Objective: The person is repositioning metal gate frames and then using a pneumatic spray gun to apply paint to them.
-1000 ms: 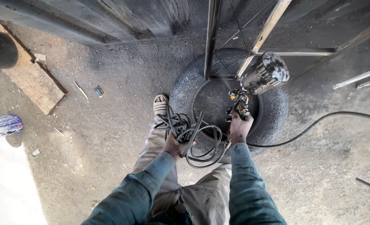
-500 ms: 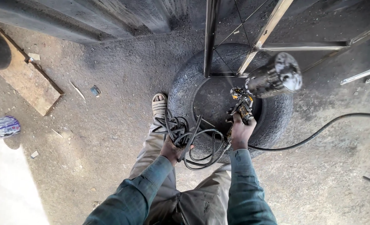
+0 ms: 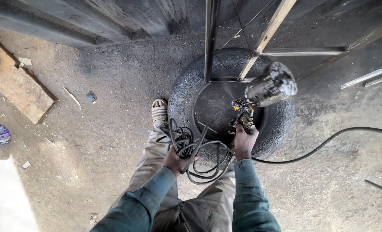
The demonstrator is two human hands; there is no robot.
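Above the old tyre (image 3: 277, 124), the right hand (image 3: 244, 144) grips a spray gun (image 3: 260, 96) while the left hand (image 3: 176, 161) clutches coiled hose (image 3: 199, 152). Loops hanging just beside the tyre could snag its rim and jerk the gun off the metal frame (image 3: 260, 43).

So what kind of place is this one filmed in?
Probably an open metalwork or paint yard: a spray gun in the right hand, a bare metal frame standing on an old tyre, and gritty ground.

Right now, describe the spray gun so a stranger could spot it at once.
Find the big black tyre lying flat under the metal frame. Above its hollow, the right hand grips the spray gun. Its paint-spattered metal cup is the only shiny cylinder there, unlike the dark coiled hose in the left hand.
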